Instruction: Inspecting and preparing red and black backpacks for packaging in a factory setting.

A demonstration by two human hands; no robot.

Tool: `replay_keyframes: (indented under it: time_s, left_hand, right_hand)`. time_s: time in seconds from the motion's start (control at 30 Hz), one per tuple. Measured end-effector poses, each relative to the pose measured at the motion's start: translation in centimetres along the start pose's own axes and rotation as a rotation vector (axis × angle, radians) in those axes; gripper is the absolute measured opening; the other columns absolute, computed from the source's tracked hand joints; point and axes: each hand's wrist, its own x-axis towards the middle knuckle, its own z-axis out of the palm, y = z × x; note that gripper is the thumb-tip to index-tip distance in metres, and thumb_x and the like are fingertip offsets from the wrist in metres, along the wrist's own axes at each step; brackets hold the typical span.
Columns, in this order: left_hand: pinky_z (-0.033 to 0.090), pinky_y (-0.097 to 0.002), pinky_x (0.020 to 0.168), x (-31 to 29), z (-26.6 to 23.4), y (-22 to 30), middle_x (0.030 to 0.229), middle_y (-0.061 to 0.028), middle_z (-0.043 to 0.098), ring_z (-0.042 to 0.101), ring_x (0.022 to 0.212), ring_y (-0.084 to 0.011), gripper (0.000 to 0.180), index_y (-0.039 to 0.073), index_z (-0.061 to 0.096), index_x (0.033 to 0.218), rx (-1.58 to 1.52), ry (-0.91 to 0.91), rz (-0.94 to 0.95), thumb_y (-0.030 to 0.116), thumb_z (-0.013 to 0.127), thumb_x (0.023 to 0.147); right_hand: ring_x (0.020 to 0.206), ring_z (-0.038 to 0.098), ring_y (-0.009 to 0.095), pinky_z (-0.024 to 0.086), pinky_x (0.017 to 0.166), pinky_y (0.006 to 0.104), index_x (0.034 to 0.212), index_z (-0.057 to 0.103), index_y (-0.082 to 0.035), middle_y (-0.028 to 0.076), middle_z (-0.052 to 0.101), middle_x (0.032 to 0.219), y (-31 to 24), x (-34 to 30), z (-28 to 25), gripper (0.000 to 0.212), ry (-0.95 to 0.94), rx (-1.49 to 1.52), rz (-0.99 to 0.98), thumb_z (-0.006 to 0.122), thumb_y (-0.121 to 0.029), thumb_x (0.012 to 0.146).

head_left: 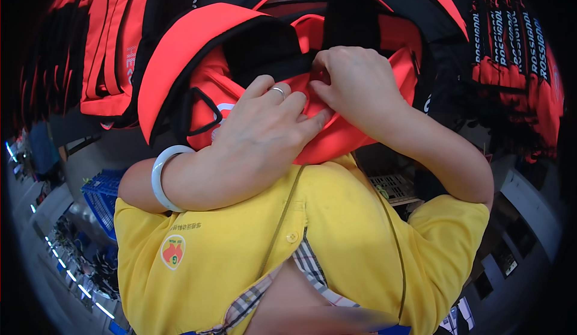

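A red and black fabric bag (204,31) lies in front of me, with its padded red edge curving to the left and a black strap (351,16) standing up from its far side. My left hand (258,124), with a ring and a pale bangle, lies over the red cloth, its fingers curled and closed on it. My right hand (360,85) pinches the red and black fabric near the bag's middle, thumb and forefinger close together. Both hands are close side by side. A black loop (207,109) shows beside my left hand. What lies under my fingers is hidden.
Stacked red and black bag parts (108,46) lie at the far left. Another row of red and black pieces with white lettering (511,40) lies at the far right. Below the table edge are a blue plastic crate (99,199) and a pale slatted crate (393,187).
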Motion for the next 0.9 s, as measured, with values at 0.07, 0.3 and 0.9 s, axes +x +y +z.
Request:
replay_keyframes:
  time_s: [0.07, 0.3, 0.9]
  left_hand:
    - [0.038, -0.0371, 0.084, -0.1, 0.1, 0.1, 0.084, -0.0073, 0.052, 0.053, 0.082, -0.0232, 0.037, 0.008, 0.065, 0.11, -0.022, -0.003, -0.008, 0.002, 0.059, 0.074]
    - [0.037, -0.0353, 0.077, -0.2, 0.7, 0.1, 0.08, -0.0073, 0.051, 0.052, 0.078, -0.0228, 0.033, 0.006, 0.065, 0.107, 0.004, -0.063, 0.004, 0.003, 0.06, 0.074]
    - [0.038, -0.0358, 0.076, -0.1, 0.5, -0.3, 0.084, -0.0073, 0.053, 0.052, 0.079, -0.0219, 0.042, 0.006, 0.064, 0.117, 0.034, -0.011, 0.077, 0.006, 0.059, 0.075]
  right_hand:
    - [0.069, 0.066, 0.032, 0.053, 0.06, 0.0408, 0.068, 0.064, -0.003, 0.015, 0.065, 0.071, -0.1, 0.0, 0.9, 0.012, 0.016, 0.002, 0.002, 0.069, -0.013, 0.072]
    - [0.061, 0.065, 0.032, 0.051, 0.053, 0.0406, 0.066, 0.064, -0.003, 0.014, 0.064, 0.065, 0.1, 1.2, 3.2, 0.005, -0.009, -0.045, 0.016, 0.067, -0.007, 0.065]
    - [0.065, 0.049, 0.001, 0.036, 0.059, 0.0173, 0.085, 0.064, 0.0, -0.005, 0.057, 0.072, 2.9, -8.9, -7.1, 0.005, 0.306, 0.614, 0.362, 0.063, 0.002, 0.08]
